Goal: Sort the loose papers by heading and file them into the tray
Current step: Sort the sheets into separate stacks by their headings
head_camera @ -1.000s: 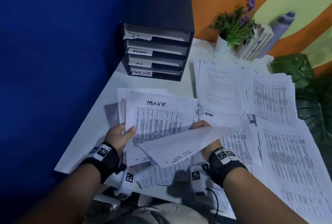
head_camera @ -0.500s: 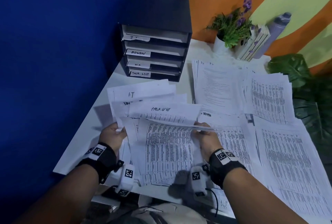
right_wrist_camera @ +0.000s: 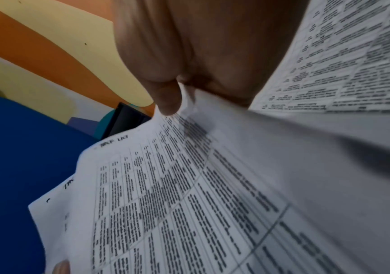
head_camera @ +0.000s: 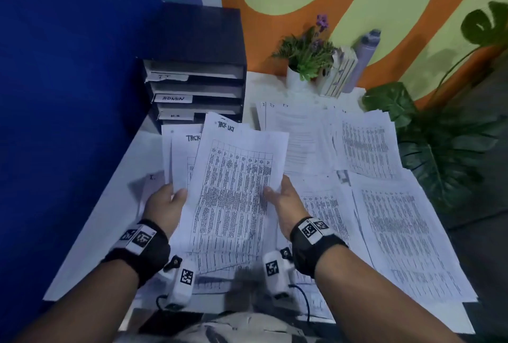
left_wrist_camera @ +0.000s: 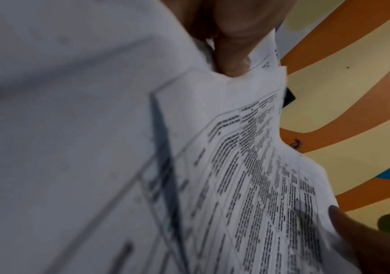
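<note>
I hold a small stack of "TASK LIST" papers lifted and tilted above the white table. My left hand pinches the stack's left edge, thumb on top. My right hand pinches the right edge of the top sheet. The left wrist view shows my thumb pressed on the printed papers. In the right wrist view my thumb lies on the top sheet's edge. The black filing tray with labelled slots IT, ADMIN and H.R stands at the back left; the papers hide its lowest slot.
Loose printed sheets cover the right half of the table, with an IT pile behind. A potted plant, books and a bottle stand at the back. Large green leaves overhang the right edge. A blue wall is on the left.
The fanned sheets have been gathered into one stack and raised upright toward the tray. Both hands moved up with it, and my view came closer.
</note>
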`<state>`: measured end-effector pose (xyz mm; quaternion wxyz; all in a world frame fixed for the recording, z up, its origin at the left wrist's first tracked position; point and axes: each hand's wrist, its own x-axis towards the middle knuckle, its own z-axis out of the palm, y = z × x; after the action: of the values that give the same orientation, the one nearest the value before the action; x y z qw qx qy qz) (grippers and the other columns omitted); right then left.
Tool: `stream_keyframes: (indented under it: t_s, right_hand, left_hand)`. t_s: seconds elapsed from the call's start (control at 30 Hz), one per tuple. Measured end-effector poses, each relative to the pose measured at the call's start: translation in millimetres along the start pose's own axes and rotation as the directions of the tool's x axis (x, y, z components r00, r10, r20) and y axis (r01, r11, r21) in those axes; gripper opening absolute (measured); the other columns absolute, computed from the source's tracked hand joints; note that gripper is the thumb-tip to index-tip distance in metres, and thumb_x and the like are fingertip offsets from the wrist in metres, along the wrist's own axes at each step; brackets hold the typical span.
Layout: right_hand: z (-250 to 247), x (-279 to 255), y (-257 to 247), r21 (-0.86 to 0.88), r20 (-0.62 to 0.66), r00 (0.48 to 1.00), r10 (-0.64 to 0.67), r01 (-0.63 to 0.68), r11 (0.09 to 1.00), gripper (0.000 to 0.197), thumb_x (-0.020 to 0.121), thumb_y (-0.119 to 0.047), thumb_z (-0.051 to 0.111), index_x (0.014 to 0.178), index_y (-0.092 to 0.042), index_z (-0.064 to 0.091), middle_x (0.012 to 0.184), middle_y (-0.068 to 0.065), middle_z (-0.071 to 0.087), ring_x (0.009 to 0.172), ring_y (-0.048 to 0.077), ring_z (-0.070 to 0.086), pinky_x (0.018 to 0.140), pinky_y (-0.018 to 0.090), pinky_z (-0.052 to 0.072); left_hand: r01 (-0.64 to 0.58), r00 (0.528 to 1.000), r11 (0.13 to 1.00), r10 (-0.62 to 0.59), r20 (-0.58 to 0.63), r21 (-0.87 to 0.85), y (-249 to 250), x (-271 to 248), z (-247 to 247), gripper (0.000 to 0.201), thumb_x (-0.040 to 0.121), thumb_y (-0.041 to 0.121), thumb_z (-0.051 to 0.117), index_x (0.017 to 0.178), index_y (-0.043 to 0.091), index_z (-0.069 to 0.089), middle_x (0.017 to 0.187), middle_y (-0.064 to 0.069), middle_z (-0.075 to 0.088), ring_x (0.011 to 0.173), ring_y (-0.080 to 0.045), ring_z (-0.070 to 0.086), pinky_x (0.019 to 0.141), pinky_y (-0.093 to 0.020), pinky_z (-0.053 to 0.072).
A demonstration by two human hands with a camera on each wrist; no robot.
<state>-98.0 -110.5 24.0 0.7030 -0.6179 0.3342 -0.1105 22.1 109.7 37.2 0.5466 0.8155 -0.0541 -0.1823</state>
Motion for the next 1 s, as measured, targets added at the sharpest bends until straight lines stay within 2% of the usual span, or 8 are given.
stream_keyframes:
  t_s: [0.1, 0.2, 0.33, 0.53, 0.63, 0.73, 0.83, 1.0]
  right_hand:
    - [-14, -1, -2, 0.029, -0.046, 0.999, -0.003, 0.005, 1.0, 0.04, 0.095, -0.002, 0.054, 0.13, -0.02, 0.046, 0.116, 0.003, 0.06, 0.101, 0.018, 0.06, 0.097, 0.035, 0.047]
    - [-30, -3, -7, 0.041, -0.152, 0.987, -0.047, 0.054, 0.998, 0.03, 0.094, -0.002, 0.054, 0.114, -0.023, 0.056, 0.099, 0.005, 0.062, 0.087, 0.022, 0.058, 0.086, 0.04, 0.05]
    - [-53, -5, -15, 0.067, -0.201, 0.975, -0.09, 0.105, 0.992, 0.023, 0.093, -0.003, 0.057, 0.11, -0.019, 0.06, 0.106, 0.007, 0.07, 0.095, 0.024, 0.066, 0.087, 0.038, 0.054]
    - [-134, 7, 0, -0.295, -0.396, 0.907, -0.143, 0.022, 0.955, 0.022, 0.095, -0.01, 0.056, 0.116, -0.014, 0.062, 0.108, 0.002, 0.065, 0.091, 0.015, 0.062, 0.081, 0.025, 0.053]
    - [-192, 11, 18, -0.617, -0.473, 0.868, -0.15, -0.205, 0.76, 0.027, 0.092, -0.01, 0.057, 0.118, -0.014, 0.063, 0.123, 0.01, 0.062, 0.107, 0.026, 0.061, 0.096, 0.035, 0.048]
    - [-235, 7, 25, -0.757, -0.498, 0.865, -0.057, -0.402, 0.515, 0.036, 0.093, -0.017, 0.054, 0.129, -0.019, 0.058, 0.137, 0.012, 0.048, 0.122, 0.032, 0.049, 0.102, 0.044, 0.043]
    - [-262, 9, 33, -0.852, -0.41, 0.912, 0.025, -0.393, 0.346, 0.05, 0.095, -0.023, 0.051, 0.144, -0.024, 0.042, 0.152, 0.007, 0.035, 0.136, 0.031, 0.038, 0.11, 0.049, 0.038]
    - [-271, 5, 37, -0.905, -0.305, 0.929, 0.211, -0.352, 0.239, 0.06, 0.09, -0.015, 0.045, 0.147, -0.029, 0.036, 0.16, -0.002, 0.021, 0.142, 0.028, 0.03, 0.113, 0.052, 0.032]
  left_hand:
    - [-0.028, 0.999, 1.0, 0.028, 0.03, 0.0, 14, 2, 8, 0.008, 0.095, 0.025, 0.054, 0.092, 0.023, 0.061, 0.099, -0.003, 0.062, 0.094, -0.021, 0.057, 0.085, -0.031, 0.041]
    - [0.035, 0.997, 0.984, -0.023, 0.068, -0.176, 26, -2, 19, 0.033, 0.08, 0.051, 0.062, 0.084, 0.018, 0.064, 0.094, 0.002, 0.064, 0.088, -0.016, 0.058, 0.085, -0.032, 0.042]
    - [-0.118, 0.992, 0.989, 0.113, 0.056, 0.089, 47, -11, 39, 0.013, 0.09, 0.019, 0.066, 0.102, 0.014, 0.064, 0.102, 0.002, 0.066, 0.093, -0.017, 0.062, 0.087, -0.028, 0.045]
    - [-0.143, 0.984, 0.976, 0.158, -0.079, 0.165, 60, -5, 51, 0.018, 0.091, 0.017, 0.064, 0.105, 0.006, 0.064, 0.109, -0.005, 0.066, 0.101, -0.024, 0.06, 0.093, -0.034, 0.046]
    - [-0.105, 0.986, 0.987, 0.119, -0.119, 0.12, 63, -6, 54, 0.021, 0.091, 0.015, 0.065, 0.109, 0.006, 0.065, 0.106, -0.007, 0.068, 0.099, -0.026, 0.062, 0.087, -0.033, 0.047]
    - [-0.037, 0.992, 0.997, 0.046, -0.12, 0.074, 66, -11, 59, 0.021, 0.092, 0.015, 0.063, 0.111, 0.006, 0.065, 0.104, -0.005, 0.067, 0.094, -0.025, 0.061, 0.083, -0.032, 0.046]
    - [-0.014, 0.991, 1.0, 0.016, -0.136, 0.017, 69, -12, 66, 0.021, 0.092, 0.012, 0.062, 0.112, 0.005, 0.065, 0.103, -0.005, 0.066, 0.092, -0.023, 0.061, 0.081, -0.03, 0.044]
    - [0.044, 0.976, 0.998, -0.053, -0.211, -0.048, 61, 0, 67, 0.015, 0.09, 0.015, 0.065, 0.105, 0.012, 0.064, 0.102, -0.012, 0.067, 0.08, -0.022, 0.056, 0.076, -0.031, 0.043]
